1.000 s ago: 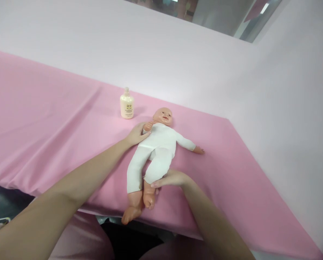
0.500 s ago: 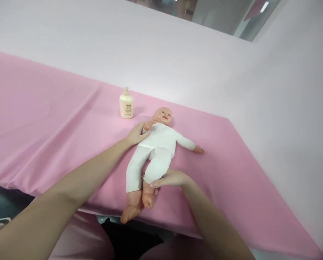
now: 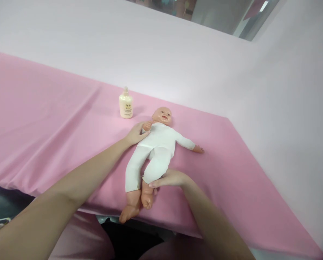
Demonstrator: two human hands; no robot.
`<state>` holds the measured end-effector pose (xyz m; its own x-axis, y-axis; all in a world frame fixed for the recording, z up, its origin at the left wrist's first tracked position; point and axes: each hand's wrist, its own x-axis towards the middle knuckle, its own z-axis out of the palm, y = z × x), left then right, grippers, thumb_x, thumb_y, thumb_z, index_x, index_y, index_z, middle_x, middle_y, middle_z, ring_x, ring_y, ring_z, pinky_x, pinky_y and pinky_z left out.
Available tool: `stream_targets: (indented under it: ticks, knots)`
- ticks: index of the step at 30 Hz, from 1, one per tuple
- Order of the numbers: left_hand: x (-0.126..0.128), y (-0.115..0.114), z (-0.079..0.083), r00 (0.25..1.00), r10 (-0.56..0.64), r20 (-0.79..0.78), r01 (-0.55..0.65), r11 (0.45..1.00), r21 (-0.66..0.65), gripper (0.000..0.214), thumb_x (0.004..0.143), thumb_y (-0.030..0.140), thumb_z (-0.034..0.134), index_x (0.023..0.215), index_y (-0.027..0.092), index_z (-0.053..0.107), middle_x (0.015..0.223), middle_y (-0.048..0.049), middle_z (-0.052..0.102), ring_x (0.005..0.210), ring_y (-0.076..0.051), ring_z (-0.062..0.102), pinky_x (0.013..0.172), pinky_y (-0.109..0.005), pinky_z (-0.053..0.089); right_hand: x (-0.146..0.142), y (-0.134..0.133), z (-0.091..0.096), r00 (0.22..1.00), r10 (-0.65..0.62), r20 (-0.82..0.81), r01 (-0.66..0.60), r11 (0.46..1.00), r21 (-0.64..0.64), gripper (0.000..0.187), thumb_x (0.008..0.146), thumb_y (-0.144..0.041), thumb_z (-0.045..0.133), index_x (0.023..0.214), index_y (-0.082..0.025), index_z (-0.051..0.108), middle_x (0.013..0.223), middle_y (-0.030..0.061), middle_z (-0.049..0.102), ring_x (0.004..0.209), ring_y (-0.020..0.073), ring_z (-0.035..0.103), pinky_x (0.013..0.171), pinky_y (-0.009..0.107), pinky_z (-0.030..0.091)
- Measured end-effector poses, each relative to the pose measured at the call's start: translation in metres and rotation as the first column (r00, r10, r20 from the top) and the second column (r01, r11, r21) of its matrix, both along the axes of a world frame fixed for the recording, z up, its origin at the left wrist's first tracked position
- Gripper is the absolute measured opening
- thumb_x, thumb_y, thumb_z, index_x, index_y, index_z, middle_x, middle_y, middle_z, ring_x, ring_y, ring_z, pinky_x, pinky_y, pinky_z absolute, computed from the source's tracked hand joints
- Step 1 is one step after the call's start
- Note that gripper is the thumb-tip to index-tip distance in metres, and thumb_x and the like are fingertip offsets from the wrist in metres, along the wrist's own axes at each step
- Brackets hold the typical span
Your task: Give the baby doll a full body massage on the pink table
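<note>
A baby doll (image 3: 156,151) in a white bodysuit lies on its back on the pink-covered table (image 3: 55,119), its feet over the near edge. My left hand (image 3: 136,133) grips the doll's bent arm at its left side, fingers curled round it. My right hand (image 3: 169,178) holds the doll's right leg just above the bare foot, fingers closed round the white cloth. The doll's other arm is stretched out toward the right.
A small cream bottle (image 3: 126,103) with a cap stands upright behind the doll's head, to the left. A pale wall rises behind and to the right of the table. Dark floor shows below the near edge.
Both hands keep their hold. The doll's legs have shifted a little to the left.
</note>
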<state>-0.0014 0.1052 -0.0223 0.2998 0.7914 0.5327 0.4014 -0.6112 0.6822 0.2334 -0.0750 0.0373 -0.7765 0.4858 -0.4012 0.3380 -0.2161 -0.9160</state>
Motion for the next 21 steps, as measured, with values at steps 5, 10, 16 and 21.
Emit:
stream_targets:
  ticks: [5,10,16,21]
  knots:
    - [0.0009,0.0002,-0.0003,1.000,-0.009,0.018,0.009,1.000,0.006,0.050,0.094,0.057,0.065,0.127,0.020,0.071,0.126,-0.0139,0.080,0.118,-0.035,0.072,0.111,-0.053,0.058,-0.0007,-0.0016,0.0057,1.000,0.016,0.001,-0.016,1.000,0.011,0.066,0.079,-0.074,0.092,0.105,-0.015,0.076,0.091,0.0068,0.074,0.083,0.0216,0.073,0.077,0.033,0.061]
    - [0.0007,0.0003,0.0003,1.000,-0.014,0.014,0.014,1.000,0.007,0.049,0.095,0.055,0.064,0.127,0.018,0.070,0.127,-0.0150,0.080,0.117,-0.035,0.073,0.110,-0.054,0.058,-0.0037,-0.0043,0.0092,1.000,0.015,0.021,-0.016,1.000,0.021,0.068,0.077,-0.078,0.090,0.102,-0.016,0.075,0.091,0.0053,0.073,0.082,0.0197,0.072,0.077,0.033,0.059]
    - [0.0004,0.0003,-0.0001,1.000,-0.013,0.006,0.013,1.000,0.001,0.047,0.095,0.056,0.063,0.123,0.018,0.071,0.124,-0.0140,0.080,0.115,-0.035,0.073,0.109,-0.053,0.059,-0.0061,-0.0068,0.0060,1.000,0.009,-0.007,-0.009,0.998,0.061,0.073,0.077,-0.082,0.088,0.103,-0.015,0.075,0.091,0.0043,0.074,0.081,0.0172,0.071,0.074,0.031,0.059]
    - [0.0004,0.0009,-0.0003,1.000,-0.016,0.016,0.016,1.000,0.004,0.048,0.096,0.056,0.062,0.124,0.017,0.070,0.124,-0.0151,0.079,0.114,-0.034,0.073,0.109,-0.054,0.058,-0.0058,-0.0066,0.0025,1.000,0.019,0.001,-0.019,0.998,0.065,0.072,0.075,-0.082,0.089,0.098,-0.016,0.075,0.086,0.0028,0.073,0.080,0.0169,0.071,0.072,0.030,0.059]
